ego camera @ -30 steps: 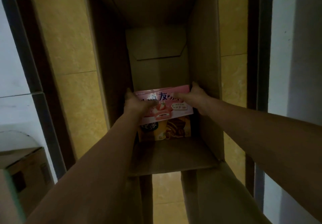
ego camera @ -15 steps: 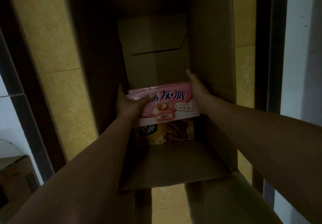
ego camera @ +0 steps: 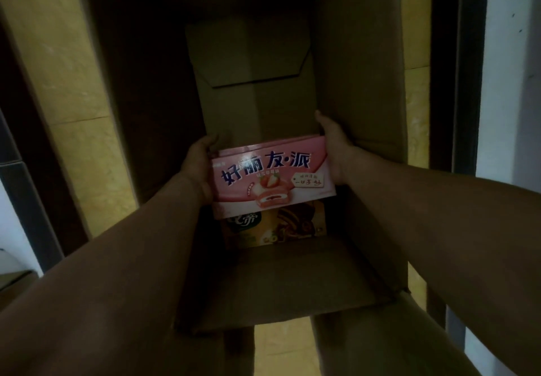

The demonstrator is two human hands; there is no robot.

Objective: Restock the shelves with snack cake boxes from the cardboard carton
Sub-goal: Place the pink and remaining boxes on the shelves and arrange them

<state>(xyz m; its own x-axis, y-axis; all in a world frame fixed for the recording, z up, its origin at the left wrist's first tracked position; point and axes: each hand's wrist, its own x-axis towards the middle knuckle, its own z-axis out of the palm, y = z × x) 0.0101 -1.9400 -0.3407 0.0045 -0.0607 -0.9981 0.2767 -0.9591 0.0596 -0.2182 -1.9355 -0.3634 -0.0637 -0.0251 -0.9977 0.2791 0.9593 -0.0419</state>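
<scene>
Since half a second ago the pink snack cake box [ego camera: 272, 176] has come up higher and nearer the camera, and more of the brown box under it now shows.

The cardboard carton [ego camera: 360, 83] stands open on the yellow tiled floor [ego camera: 73, 83], deep and mostly hollow, with its near flap folded down toward the person. The pink snack cake box sits low in the carton between both forearms, printed face up and tilted slightly toward the viewer. Its far edge shows a doubled line, so there may be a second pink box behind it; I cannot tell. Just below it, partly covered, lies the brown snack cake box [ego camera: 272, 229] on the carton's bottom.

The left hand [ego camera: 197, 168] grips the box's left short end, fingers curled round behind it. The right hand [ego camera: 333, 147] clamps the right short end close to the carton wall, with one digit lying up along the corner and the rest hidden behind the box.

The box looks like thin, glossy paperboard: probably light, fairly stiff along its edges, but easy to dent on the broad faces and a little slick. The soft cakes inside would not take squeezing. Holding it by the two short ends, as now, seems the soundest grip, with pressure kept modest and the box kept level past the carton walls.
</scene>
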